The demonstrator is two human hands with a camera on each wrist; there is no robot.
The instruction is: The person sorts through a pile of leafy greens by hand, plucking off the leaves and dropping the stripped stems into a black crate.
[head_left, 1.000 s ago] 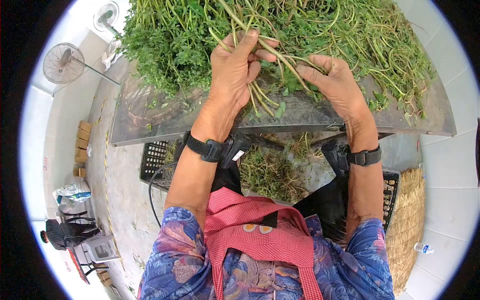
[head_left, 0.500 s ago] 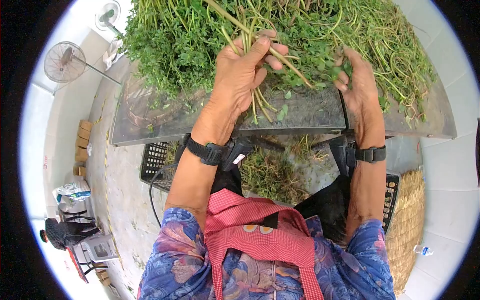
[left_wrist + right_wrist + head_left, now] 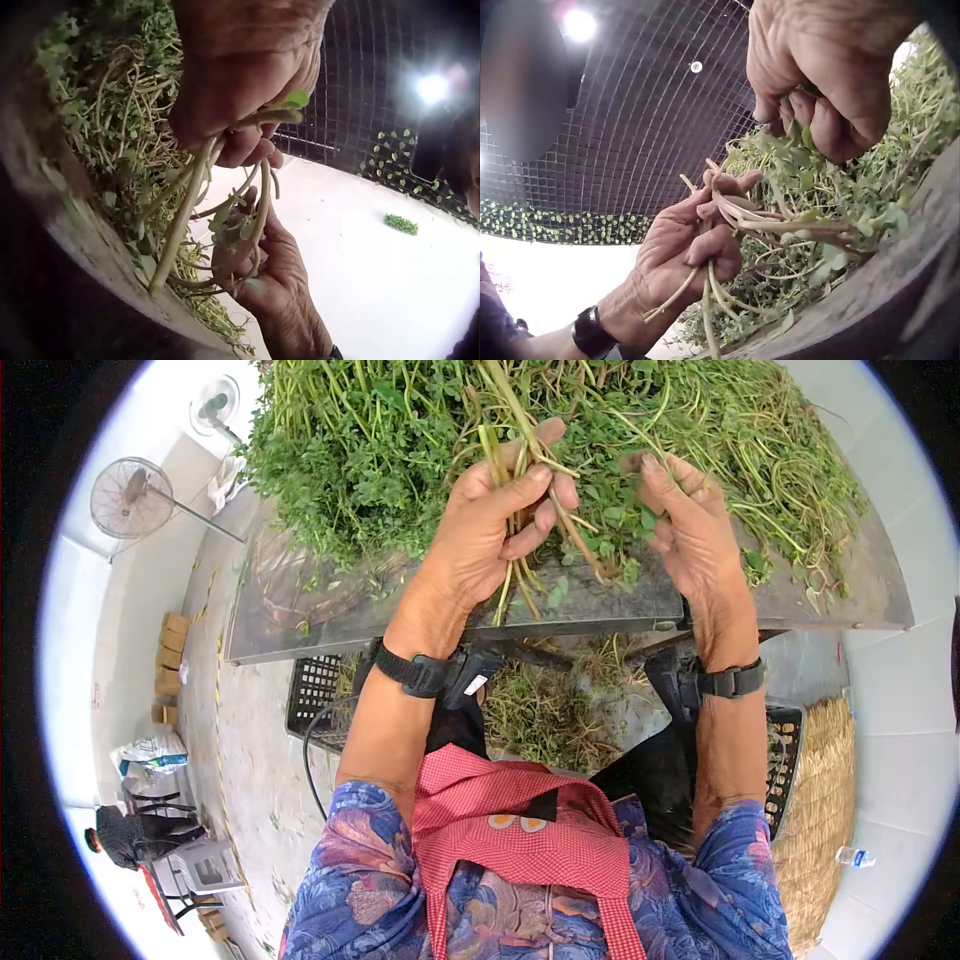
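My left hand (image 3: 480,530) grips a small bunch of pale green stems (image 3: 515,408) over the table's near edge. Their cut ends poke out below the fist, and one thick brownish stem slants toward the right hand. In the left wrist view a stem (image 3: 182,225) crosses below the curled fingers. To the right, my right hand (image 3: 692,525) has its fingers curled and pinches a leafy sprig (image 3: 804,142), mostly hidden by the fingers in the right wrist view. Behind both hands spreads a heap of leafy greens (image 3: 350,470) with tangled stems.
The dark table (image 3: 630,598) carries the heap. Below it, plant scraps (image 3: 550,715) lie between black crates (image 3: 312,695). A straw mat (image 3: 815,810) and a water bottle (image 3: 853,857) are at the right, a standing fan (image 3: 132,498) at the left.
My right hand let go of the stem near the left hand and moved right, over the greens. The left hand has tilted its bunch, so the thick stem points more steeply down.
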